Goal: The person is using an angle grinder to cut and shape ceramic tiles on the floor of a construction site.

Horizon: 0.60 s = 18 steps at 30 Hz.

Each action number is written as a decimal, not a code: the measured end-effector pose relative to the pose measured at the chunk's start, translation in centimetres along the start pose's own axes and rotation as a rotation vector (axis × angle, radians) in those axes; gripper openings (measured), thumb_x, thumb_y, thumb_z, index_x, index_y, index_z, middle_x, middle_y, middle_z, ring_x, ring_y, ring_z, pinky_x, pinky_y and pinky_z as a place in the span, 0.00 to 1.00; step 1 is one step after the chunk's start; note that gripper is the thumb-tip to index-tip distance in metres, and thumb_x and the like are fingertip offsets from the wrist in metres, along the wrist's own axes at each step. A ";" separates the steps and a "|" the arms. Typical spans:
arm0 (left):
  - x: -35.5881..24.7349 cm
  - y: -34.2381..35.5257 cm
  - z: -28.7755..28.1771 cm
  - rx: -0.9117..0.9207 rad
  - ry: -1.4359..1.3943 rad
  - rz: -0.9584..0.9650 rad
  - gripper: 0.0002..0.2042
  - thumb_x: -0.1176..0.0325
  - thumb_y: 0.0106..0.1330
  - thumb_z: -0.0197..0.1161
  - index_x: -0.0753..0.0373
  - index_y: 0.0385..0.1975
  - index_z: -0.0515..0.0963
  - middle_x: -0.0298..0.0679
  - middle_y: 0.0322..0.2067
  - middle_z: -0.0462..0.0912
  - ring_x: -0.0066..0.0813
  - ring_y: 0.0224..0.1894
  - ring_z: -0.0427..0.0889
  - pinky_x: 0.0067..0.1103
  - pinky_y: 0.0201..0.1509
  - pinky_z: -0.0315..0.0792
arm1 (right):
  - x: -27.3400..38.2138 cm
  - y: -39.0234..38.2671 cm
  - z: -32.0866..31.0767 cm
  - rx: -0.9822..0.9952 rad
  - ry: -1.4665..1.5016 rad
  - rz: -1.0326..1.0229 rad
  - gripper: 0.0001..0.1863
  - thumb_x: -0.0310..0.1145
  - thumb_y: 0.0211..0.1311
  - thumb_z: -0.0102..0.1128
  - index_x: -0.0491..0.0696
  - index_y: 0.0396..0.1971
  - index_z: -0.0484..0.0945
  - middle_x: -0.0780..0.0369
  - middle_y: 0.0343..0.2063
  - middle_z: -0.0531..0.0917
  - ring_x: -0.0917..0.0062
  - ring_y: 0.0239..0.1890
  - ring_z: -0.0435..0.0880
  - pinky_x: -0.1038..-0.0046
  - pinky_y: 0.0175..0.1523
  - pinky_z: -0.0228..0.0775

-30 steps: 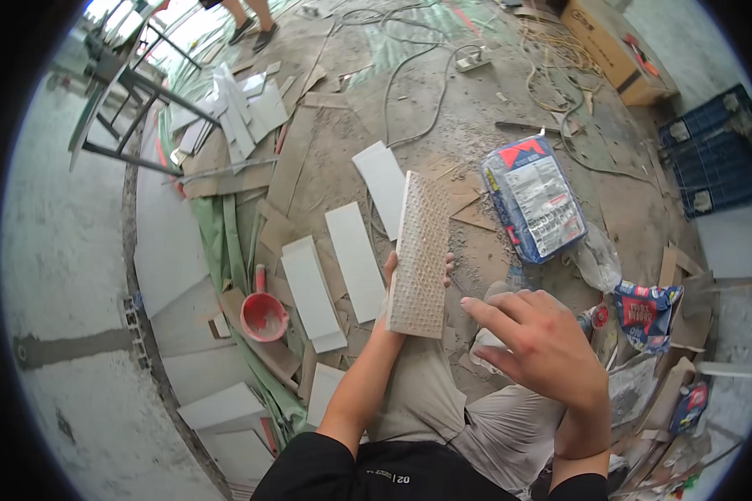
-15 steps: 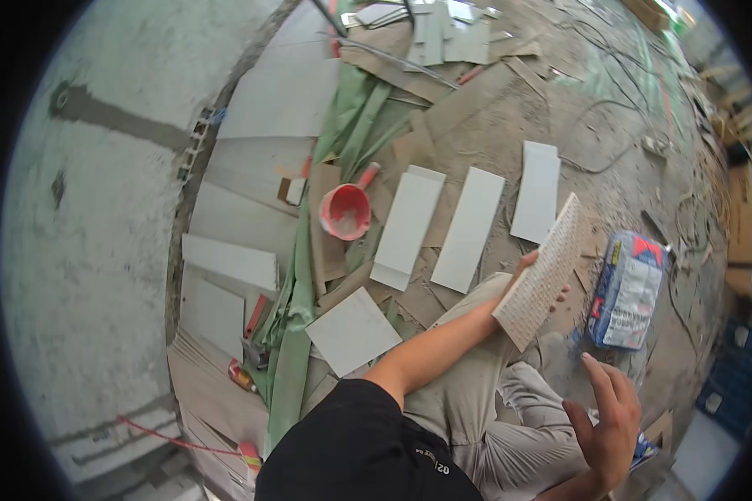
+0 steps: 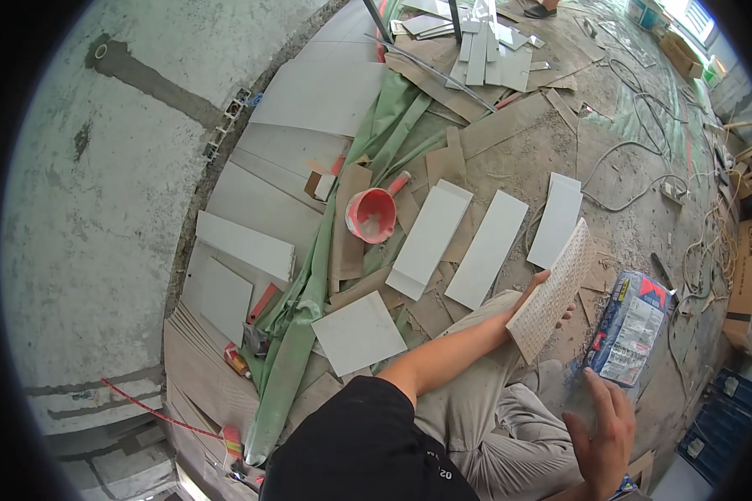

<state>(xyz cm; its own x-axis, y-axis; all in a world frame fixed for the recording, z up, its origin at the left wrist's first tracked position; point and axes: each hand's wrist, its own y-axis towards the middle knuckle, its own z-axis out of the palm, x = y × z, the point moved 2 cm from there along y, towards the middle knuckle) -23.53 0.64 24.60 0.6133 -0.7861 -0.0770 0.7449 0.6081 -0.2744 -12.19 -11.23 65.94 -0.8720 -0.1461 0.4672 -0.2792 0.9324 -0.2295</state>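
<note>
My left hand (image 3: 538, 282) grips a strip of tile (image 3: 555, 290) by its edges, thumb at one side and fingertips at the other. The tile is tilted up on edge above my knee, its ribbed beige back facing right. Low on the right, my right hand (image 3: 606, 438) is raised with fingers apart and holds nothing. It is nearest to a blue, white and red plastic bag (image 3: 631, 330) lying on the floor. Ahead of my legs lie pale tile strips (image 3: 487, 249), some stacked. A squarer white tile (image 3: 359, 334) rests left of my arm.
A red long-handled dipper (image 3: 371, 215) stands beyond the square tile. Green sheeting (image 3: 297, 351) runs along the left, beside larger laid panels (image 3: 263, 188). Cardboard (image 3: 510, 125), tile offcuts (image 3: 480, 54) and loose cables (image 3: 635, 150) cover the far floor. Blue crates (image 3: 723, 417) sit at right.
The view has shifted, so the floor things appear lower and a foot shows at the top. My left hand still holds the tile; my right hand stays open and raised.
</note>
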 end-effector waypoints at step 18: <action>1.1 0.8 0.0 -0.006 -0.040 -0.022 0.54 0.15 0.73 0.56 0.60 0.80 0.71 0.52 0.55 0.87 0.45 0.50 0.93 0.38 0.48 0.91 | -0.8 -0.5 -0.5 0.062 0.073 -0.029 0.36 0.31 0.77 0.77 0.54 0.83 0.78 0.49 0.67 0.88 0.44 0.66 0.88 0.51 0.68 0.82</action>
<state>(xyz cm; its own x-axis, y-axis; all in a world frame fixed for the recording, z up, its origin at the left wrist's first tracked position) -22.23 0.24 24.30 0.6068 -0.7942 -0.0327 0.7569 0.5899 -0.2814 -11.14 -11.38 66.04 -0.8324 -0.1460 0.5346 -0.3299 0.9057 -0.2663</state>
